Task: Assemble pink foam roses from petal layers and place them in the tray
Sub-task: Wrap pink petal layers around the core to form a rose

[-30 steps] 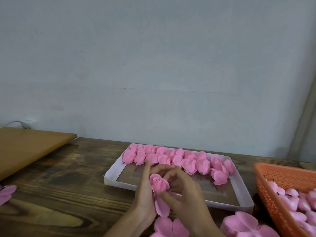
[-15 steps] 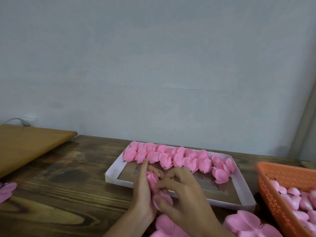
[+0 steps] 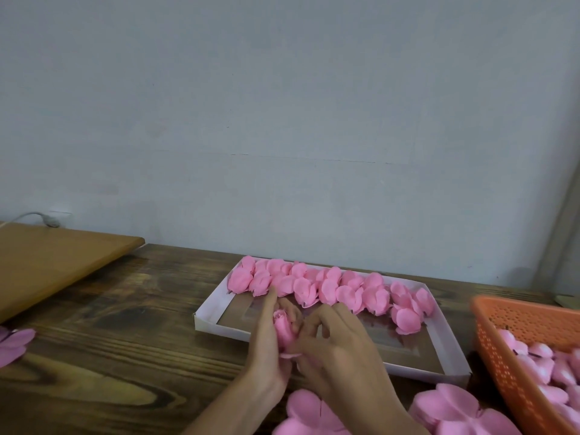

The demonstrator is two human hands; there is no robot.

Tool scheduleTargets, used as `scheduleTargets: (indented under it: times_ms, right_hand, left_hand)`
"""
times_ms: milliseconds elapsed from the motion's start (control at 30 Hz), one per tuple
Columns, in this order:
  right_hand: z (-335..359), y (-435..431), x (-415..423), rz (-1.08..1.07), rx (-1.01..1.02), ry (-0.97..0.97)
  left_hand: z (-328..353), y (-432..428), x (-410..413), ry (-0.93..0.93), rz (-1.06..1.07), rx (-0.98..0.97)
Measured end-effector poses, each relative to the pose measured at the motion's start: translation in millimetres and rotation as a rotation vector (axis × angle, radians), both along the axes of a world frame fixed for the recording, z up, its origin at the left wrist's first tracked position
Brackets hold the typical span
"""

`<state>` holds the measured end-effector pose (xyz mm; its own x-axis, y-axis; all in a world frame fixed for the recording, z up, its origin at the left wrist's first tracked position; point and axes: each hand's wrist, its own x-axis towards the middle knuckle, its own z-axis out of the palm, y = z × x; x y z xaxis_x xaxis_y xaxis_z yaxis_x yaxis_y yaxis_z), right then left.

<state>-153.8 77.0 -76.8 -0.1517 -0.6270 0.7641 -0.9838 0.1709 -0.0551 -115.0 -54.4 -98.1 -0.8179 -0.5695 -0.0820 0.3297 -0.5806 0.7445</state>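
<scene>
Both my hands hold one pink foam rose [image 3: 284, 332] just above the near edge of the white tray [image 3: 209, 323]. My left hand [image 3: 266, 343] cups the rose from the left, index finger raised. My right hand [image 3: 337, 343] wraps its fingers round the rose's right side, pressing petals in. A row of several finished pink roses [image 3: 332, 287] lies along the tray's far side. Flat pink petal layers [image 3: 309, 414] lie on the table below my hands, and a stack of petal layers [image 3: 452, 412] lies to their right.
An orange perforated basket [image 3: 502, 334] with pink rose buds stands at the right edge. A light wooden board [image 3: 53, 262] lies at the far left, a loose pink petal layer [image 3: 14, 343] near it. The dark wooden table [image 3: 110, 356] meets a grey wall behind.
The hanging outer petal has been folded up against the rose. My right hand has closed further round it, and both hands stay at the tray's near edge.
</scene>
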Motion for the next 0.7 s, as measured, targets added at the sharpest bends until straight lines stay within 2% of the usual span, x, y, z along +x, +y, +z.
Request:
scheduleTargets:
  times_ms: [133, 367, 500, 600, 700]
  right_hand:
    - [-1.0, 2.6, -2.3, 0.054, 0.003, -0.13]
    - [-3.3, 3.9, -5.0, 0.126, 0.009, -0.25]
    - [-4.9, 1.0, -3.5, 0.088, -0.079, -0.197]
    - [-6.8, -1.0, -5.5, 0.017, -0.168, -0.125]
    - [-7.9, -0.9, -6.8, -0.022, -0.218, 0.017]
  left_hand:
    - [1.3, 1.8, 1.7, 0.041, -0.047, 0.013]
    - [3.4, 3.6, 4.1, 0.157, -0.139, 0.124]
    - [-1.9, 2.8, 1.7, 0.16, -0.144, 0.046]
    - [-1.2, 7.3, 3.2, 0.21, -0.231, -0.04]
    - [-2.6, 11.6, 3.8, 0.232, -0.271, -0.058]
